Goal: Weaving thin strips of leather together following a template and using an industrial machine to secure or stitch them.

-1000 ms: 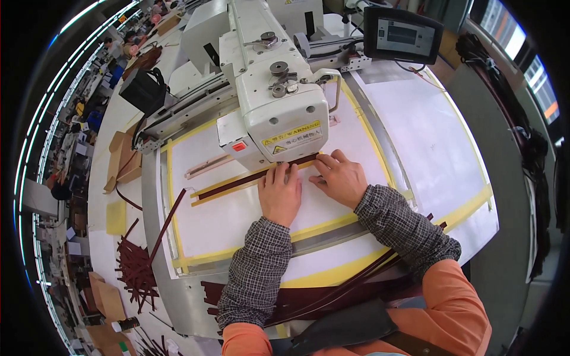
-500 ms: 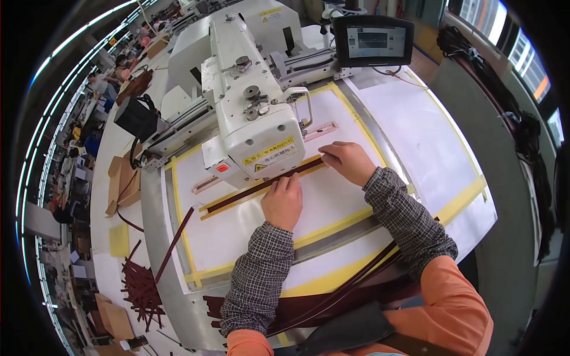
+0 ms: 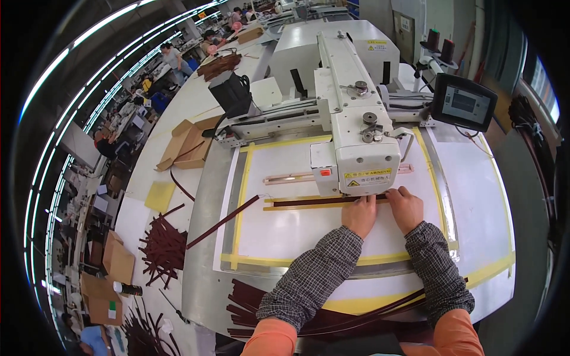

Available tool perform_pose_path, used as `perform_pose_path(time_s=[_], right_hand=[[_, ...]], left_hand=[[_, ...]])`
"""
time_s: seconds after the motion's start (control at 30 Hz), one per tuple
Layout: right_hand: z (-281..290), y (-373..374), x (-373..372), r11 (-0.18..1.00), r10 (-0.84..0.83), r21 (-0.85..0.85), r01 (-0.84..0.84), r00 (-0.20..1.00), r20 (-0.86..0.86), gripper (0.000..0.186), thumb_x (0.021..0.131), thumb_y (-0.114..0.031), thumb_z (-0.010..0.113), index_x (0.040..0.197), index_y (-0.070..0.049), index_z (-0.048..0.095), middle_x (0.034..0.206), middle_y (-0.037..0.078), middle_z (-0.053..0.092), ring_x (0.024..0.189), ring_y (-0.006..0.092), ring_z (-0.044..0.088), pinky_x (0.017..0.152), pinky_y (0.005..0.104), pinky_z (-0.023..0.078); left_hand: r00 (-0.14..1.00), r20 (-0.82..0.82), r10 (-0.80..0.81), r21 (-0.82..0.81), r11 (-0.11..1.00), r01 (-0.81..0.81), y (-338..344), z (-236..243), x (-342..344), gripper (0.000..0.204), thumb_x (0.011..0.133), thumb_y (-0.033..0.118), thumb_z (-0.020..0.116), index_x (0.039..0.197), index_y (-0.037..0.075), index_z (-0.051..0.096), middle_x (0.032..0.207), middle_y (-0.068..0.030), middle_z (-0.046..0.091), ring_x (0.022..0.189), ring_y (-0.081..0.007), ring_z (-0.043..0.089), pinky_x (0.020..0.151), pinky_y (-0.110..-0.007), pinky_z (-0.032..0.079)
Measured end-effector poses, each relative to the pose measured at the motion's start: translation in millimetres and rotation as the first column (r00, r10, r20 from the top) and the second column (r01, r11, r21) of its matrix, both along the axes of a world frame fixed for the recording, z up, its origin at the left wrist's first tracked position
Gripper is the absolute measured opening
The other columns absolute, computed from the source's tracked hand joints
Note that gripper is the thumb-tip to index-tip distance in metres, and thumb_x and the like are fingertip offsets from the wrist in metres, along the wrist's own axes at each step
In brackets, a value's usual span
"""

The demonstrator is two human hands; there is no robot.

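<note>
A long dark maroon strip [image 3: 309, 202] lies between yellow tape guides on the white work sheet [image 3: 297, 237], passing under the head of a white industrial sewing machine [image 3: 363, 157]. My left hand [image 3: 359, 217] is closed, its fingertips pinching the strip just in front of the machine head. Close beside it, my right hand [image 3: 407, 209] is closed on the strip toward its right end. The fingertips partly cover the strip there. Another maroon strip [image 3: 222, 221] lies slanted across the sheet's left border, with loose thread at its upper end.
To the left, a heap of maroon strips [image 3: 163, 249] lies near a yellow pad [image 3: 160, 196] and an open cardboard box [image 3: 189, 144]. More strips [image 3: 243, 308] lie along the front edge. A control screen [image 3: 464, 102] stands back right. People work in the far background.
The view has turned left, so the machine appears farther right. My right hand has come in along the strip, closer to my left. Both hands remain at the strip.
</note>
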State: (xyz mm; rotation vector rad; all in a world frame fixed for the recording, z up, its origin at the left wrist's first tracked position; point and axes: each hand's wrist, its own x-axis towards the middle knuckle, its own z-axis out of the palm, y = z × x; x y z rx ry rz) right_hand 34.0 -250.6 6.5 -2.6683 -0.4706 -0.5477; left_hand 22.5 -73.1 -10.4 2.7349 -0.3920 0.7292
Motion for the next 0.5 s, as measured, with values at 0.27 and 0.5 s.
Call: perform_pose_path(time_s=[0.27, 0.5], right_hand=[[3.2, -4.7, 11.3, 0.967, -0.218, 0.094, 0.236, 0.962, -0.164, 0.033, 0.096, -0.038, 0.074, 0.114, -0.011, 0.068, 0.097, 0.013, 0.075, 0.085, 0.0375, 0.073, 0.069, 0.0476, 0.057], [11.7, -22.8, 18.8, 0.950, -0.281, 0.061, 0.306, 0.925, -0.258, 0.036, 0.091, -0.035, 0.079, 0.114, -0.010, 0.068, 0.099, 0.015, 0.076, 0.094, 0.0383, 0.073, 0.074, 0.0481, 0.057]], left_hand=[[0.997, -0.062, -0.053, -0.134, 0.990, 0.045, 12.9, 1.2, -3.2, 0.014, 0.092, 0.012, 0.061, 0.104, 0.004, 0.062, 0.086, -0.0115, 0.074, 0.069, -0.0308, 0.072, 0.058, -0.046, 0.057], [0.972, -0.216, -0.089, -0.191, 0.980, 0.048, 55.2, 17.2, -21.0, 0.012, 0.095, 0.014, 0.062, 0.102, 0.005, 0.061, 0.086, -0.0127, 0.073, 0.072, -0.0357, 0.071, 0.063, -0.049, 0.056]])
